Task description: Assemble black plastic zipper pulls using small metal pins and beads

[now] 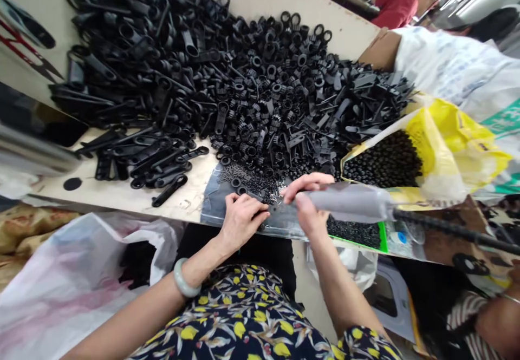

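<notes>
My right hand [311, 208] is wrapped round a grey powered screwdriver [351, 202], which lies nearly level and trails a black cord to the right. Its tip end is hidden by my fingers. Close by on the left, at the table's front edge, my left hand [244, 216] is closed with its fingers curled down. A bit of black shows under those fingertips, but I cannot make out what it is. Just beyond both hands lie tiny silvery pieces [280, 191] and small dark pieces [239, 175] on a grey mat [211, 200].
A large heap of black plastic parts [260, 89] covers the table's back. Longer black handle-like parts [150, 154] lie at left. On the right are a yellow bag [450, 143] of black pieces and a green-edged tray [383, 235]. Scissors [32, 51] are at upper left.
</notes>
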Tool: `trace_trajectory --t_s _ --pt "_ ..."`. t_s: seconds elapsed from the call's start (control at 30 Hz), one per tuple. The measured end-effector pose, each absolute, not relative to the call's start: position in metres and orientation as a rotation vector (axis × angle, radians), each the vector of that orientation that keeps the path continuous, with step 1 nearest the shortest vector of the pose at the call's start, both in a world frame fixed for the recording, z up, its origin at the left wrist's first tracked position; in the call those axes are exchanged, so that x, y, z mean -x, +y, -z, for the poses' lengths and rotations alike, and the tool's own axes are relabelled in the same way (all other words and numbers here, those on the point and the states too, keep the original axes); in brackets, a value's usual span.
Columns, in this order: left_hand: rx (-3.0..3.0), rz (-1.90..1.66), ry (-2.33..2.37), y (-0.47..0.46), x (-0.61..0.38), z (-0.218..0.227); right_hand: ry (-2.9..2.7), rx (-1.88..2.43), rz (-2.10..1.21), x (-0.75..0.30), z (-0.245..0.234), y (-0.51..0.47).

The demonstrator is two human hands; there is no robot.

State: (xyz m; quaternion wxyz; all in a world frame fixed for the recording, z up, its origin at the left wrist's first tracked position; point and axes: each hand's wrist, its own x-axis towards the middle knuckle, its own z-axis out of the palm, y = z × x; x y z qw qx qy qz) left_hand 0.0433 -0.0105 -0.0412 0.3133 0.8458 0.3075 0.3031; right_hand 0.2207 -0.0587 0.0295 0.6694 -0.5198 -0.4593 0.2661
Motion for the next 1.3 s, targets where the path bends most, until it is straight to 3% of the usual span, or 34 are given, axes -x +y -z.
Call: trace_trajectory --t_s 0.17,0.43,0.97,1.3 --pt "-2.292 -0.836 0.823 -0.014 -0.044 0.037 -1.084 1.28 -0.606 -0.267 -0.049 -0.087" --pt "-2.344 -0.93 0.836 -0.022 -0.028 0.027 -0.875 1.139 -0.517 -0.233 0.002 -0.1" --pt "-2.475 -0.865 0.695 -0.031 -0.025 0.07 -0.792 1.131 -0.638 -0.189 0.02 -0.101" --pt "-2.388 -1.117 0.858 -0.016 -0.012 0.041 -0.806 1.089 -0.647 -0.179 0.04 -0.097"
